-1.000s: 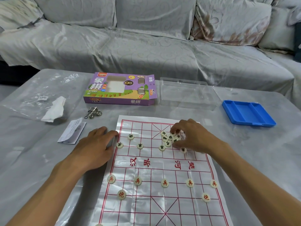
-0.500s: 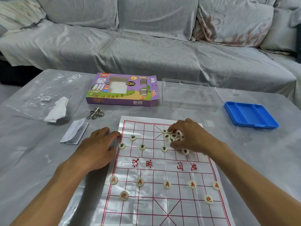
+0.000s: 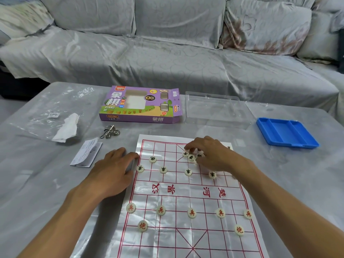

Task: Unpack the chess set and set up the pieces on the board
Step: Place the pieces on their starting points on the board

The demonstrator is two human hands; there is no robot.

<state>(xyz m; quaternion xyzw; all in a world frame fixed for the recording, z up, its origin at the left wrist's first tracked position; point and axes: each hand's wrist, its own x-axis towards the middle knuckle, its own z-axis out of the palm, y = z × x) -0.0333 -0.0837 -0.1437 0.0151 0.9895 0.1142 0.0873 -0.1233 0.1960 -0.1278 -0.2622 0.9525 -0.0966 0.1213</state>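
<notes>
Little has moved: right hand fingers still sort the black pieces — grip unclear; left hand flat, steadying the board.

Box behind board, tray right

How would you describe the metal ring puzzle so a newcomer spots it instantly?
Start at the purple chess box at the far side of the table, then drop toward its near left corner. The metal ring puzzle lies there on the table, between the box and the folded leaflet. It is the only shiny tangle of wire loops; its neighbours are paper, plastic or cardboard.
</notes>
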